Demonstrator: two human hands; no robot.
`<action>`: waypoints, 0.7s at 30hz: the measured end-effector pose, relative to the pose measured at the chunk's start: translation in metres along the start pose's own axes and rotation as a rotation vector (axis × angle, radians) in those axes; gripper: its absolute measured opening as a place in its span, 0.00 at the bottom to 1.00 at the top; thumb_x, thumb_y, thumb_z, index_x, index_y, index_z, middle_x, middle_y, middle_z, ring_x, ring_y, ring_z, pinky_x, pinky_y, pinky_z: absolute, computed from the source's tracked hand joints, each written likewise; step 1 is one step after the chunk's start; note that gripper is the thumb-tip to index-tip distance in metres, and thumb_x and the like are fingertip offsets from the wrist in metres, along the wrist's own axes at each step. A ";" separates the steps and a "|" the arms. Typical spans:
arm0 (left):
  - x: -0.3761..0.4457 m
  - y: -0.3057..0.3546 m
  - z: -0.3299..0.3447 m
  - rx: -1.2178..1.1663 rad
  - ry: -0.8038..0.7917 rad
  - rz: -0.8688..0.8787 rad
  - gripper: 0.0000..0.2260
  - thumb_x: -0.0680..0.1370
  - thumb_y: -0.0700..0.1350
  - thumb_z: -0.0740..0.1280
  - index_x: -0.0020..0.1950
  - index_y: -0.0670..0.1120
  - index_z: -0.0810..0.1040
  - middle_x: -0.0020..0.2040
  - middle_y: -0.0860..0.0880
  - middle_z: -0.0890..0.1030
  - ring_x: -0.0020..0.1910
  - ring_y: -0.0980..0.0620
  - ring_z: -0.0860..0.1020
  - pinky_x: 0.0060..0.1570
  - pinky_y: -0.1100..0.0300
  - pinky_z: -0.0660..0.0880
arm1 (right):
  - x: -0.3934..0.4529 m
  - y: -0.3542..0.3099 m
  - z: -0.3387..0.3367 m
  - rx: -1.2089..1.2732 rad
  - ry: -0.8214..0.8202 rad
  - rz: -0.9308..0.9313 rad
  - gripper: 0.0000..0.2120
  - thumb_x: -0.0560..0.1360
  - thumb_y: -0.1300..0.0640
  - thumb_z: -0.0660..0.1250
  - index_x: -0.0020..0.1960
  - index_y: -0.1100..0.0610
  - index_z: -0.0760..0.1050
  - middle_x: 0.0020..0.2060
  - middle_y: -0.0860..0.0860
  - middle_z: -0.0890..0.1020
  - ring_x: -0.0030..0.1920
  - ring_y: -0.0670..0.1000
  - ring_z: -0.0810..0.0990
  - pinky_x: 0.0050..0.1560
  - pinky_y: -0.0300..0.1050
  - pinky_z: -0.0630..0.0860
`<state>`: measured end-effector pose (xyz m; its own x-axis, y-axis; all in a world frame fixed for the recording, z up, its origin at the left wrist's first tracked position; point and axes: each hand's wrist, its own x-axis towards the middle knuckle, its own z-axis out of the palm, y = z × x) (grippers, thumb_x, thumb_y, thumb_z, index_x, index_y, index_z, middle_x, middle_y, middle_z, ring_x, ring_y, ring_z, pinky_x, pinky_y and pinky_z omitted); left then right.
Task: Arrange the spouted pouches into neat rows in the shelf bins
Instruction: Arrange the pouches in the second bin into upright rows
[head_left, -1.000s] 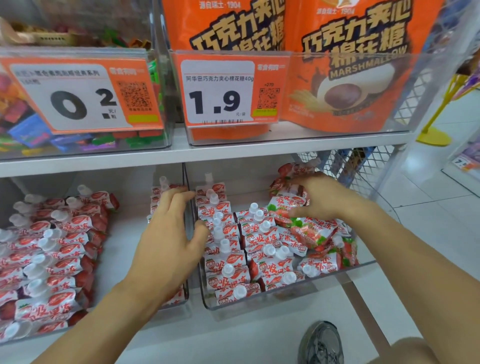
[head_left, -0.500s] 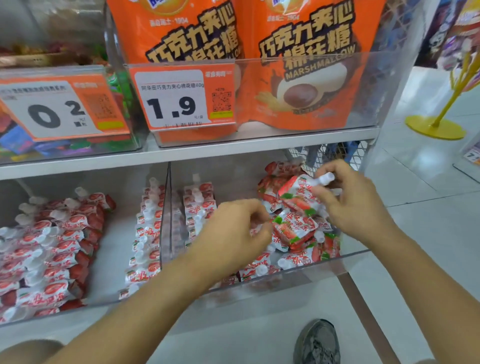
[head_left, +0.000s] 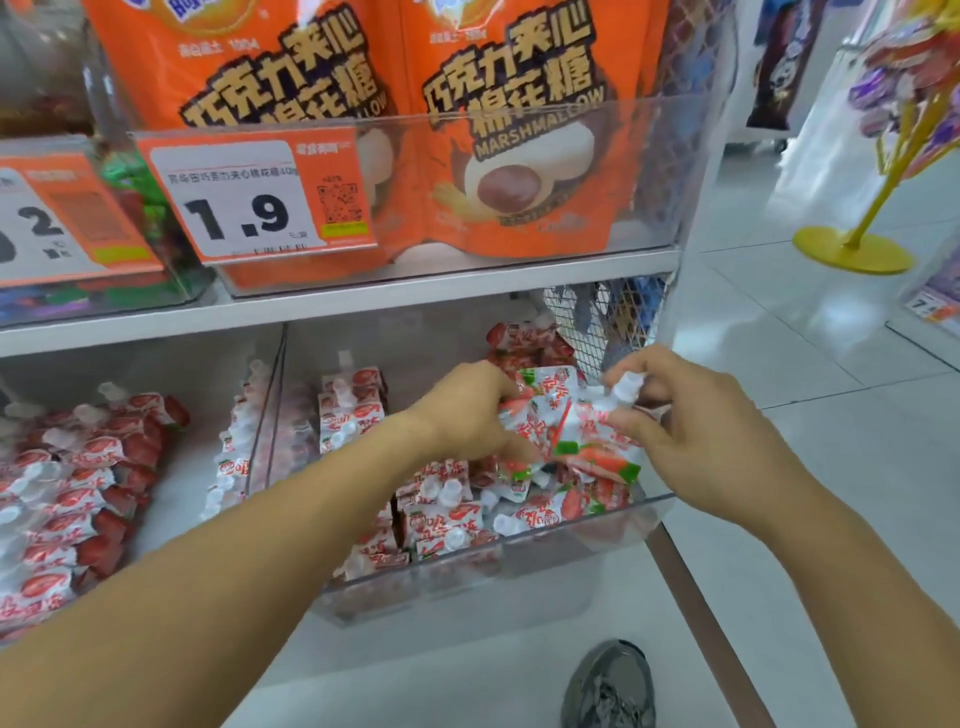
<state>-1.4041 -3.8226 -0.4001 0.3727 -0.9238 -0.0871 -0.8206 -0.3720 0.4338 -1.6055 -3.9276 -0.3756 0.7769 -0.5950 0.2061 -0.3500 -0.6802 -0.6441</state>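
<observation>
Spouted pouch (head_left: 550, 410) hangs over the right clear bin (head_left: 519, 566), long axis roughly level, white cap (head_left: 626, 387) pointing right. The right hand (head_left: 691, 431) pinches the cap; the left hand (head_left: 467, 410) has its fingers curled on the pouch's other end. Loose pouches (head_left: 545, 499) heap beneath, rows (head_left: 353, 410) lie further left. Marshmallow bags (head_left: 519, 130) stand above. Fingertips are hidden behind the pouch.

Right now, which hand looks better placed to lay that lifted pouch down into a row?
The right hand, probably: it pinches the lifted pouch by its white cap, while the left hand only grips its other edge.
</observation>
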 end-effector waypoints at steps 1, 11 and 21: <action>-0.005 -0.003 -0.005 -0.074 0.053 0.009 0.22 0.64 0.56 0.80 0.35 0.45 0.71 0.28 0.51 0.70 0.27 0.52 0.67 0.29 0.57 0.63 | -0.001 -0.001 -0.003 0.012 -0.056 -0.020 0.09 0.76 0.57 0.71 0.52 0.45 0.75 0.44 0.40 0.84 0.41 0.31 0.78 0.40 0.26 0.71; -0.067 -0.010 -0.033 -0.675 -0.058 -0.042 0.29 0.72 0.71 0.61 0.56 0.48 0.76 0.56 0.42 0.81 0.55 0.47 0.81 0.58 0.43 0.77 | 0.013 -0.029 0.035 0.505 -0.124 -0.105 0.11 0.75 0.64 0.72 0.52 0.50 0.78 0.51 0.48 0.83 0.46 0.46 0.84 0.47 0.50 0.82; -0.118 -0.040 -0.028 -0.930 0.077 -0.077 0.26 0.69 0.44 0.78 0.61 0.48 0.69 0.54 0.50 0.84 0.52 0.51 0.83 0.52 0.49 0.80 | 0.027 -0.067 0.053 0.594 -0.660 -0.039 0.32 0.67 0.65 0.77 0.66 0.46 0.70 0.52 0.40 0.85 0.51 0.42 0.84 0.46 0.35 0.79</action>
<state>-1.4031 -3.6963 -0.3822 0.4668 -0.8787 -0.1000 -0.1292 -0.1796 0.9752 -1.5330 -3.8756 -0.3659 0.9901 -0.0836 -0.1125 -0.1302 -0.2512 -0.9591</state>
